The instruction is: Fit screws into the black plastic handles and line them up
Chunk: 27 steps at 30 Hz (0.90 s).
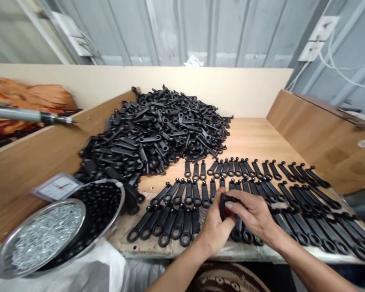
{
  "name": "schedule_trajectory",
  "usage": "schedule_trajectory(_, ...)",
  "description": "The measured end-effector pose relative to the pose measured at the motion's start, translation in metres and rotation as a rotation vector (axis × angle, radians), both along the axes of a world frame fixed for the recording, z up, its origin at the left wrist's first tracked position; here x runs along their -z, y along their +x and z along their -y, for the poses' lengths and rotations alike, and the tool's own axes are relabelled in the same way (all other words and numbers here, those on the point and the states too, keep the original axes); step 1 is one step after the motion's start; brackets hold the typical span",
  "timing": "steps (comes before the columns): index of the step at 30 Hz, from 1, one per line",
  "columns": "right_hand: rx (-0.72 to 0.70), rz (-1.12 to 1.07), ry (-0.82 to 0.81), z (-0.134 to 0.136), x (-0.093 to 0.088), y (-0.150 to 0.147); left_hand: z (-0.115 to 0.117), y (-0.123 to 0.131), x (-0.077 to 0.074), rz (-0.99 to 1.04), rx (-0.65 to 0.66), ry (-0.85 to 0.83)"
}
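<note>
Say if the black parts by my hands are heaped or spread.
Spread: wrench-shaped black parts lie side by side in rows on the bench.

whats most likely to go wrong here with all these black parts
The left hand and right hand, holding a black part, work right over the laid-out rows, so a slip might knock them askew. The steel tray of silver parts sits tilted on a steel bowl and might spill.
</note>
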State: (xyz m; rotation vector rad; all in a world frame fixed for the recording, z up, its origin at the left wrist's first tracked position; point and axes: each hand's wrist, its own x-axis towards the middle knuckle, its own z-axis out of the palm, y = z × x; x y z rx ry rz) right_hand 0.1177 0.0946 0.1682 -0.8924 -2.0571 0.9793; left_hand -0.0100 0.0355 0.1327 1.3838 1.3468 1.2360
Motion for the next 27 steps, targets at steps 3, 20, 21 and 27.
schedule_trajectory(3,-0.078,0.144,0.196,-0.033,-0.015,-0.047,0.014,-0.045,0.002,-0.063,-0.133,0.030)
schedule_trajectory(20,-0.080,1.065,0.545,-0.135,0.028,-0.261,0.076,-0.160,0.073,-1.034,-0.843,0.163)
schedule_trajectory(21,-0.087,1.074,0.540,-0.134,0.031,-0.262,0.078,-0.162,0.074,-0.996,-0.828,0.158)
schedule_trajectory(27,-0.109,1.095,0.533,-0.133,0.040,-0.254,0.081,-0.166,0.076,-0.809,-0.785,0.149)
